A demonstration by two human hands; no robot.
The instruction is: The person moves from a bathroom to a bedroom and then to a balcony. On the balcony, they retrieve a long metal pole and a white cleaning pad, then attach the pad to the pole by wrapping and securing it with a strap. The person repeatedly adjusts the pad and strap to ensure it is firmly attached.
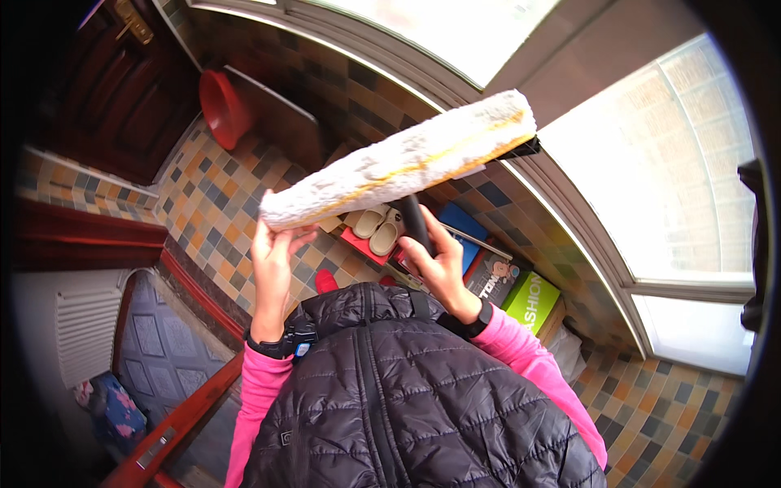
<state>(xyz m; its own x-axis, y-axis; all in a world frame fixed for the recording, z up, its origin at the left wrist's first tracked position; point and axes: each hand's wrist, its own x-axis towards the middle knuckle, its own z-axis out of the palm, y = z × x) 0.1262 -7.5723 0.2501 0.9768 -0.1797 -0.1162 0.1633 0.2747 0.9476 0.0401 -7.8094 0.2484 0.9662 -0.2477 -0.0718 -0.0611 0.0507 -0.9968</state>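
Observation:
A window washer with a fluffy white sleeve and a yellow stripe is raised in front of me, slanting up to the right. My right hand is wrapped round its black handle. At the lower left end of the sleeve, my left hand holds the edge, thumb and fingers on the fabric. A black strip sticks out from under the sleeve at its upper right end.
Tall windows run along the right. Below them stand cream clogs, shoe boxes and a green box. A red basin leans near a dark wooden door. An open door edge is at lower left.

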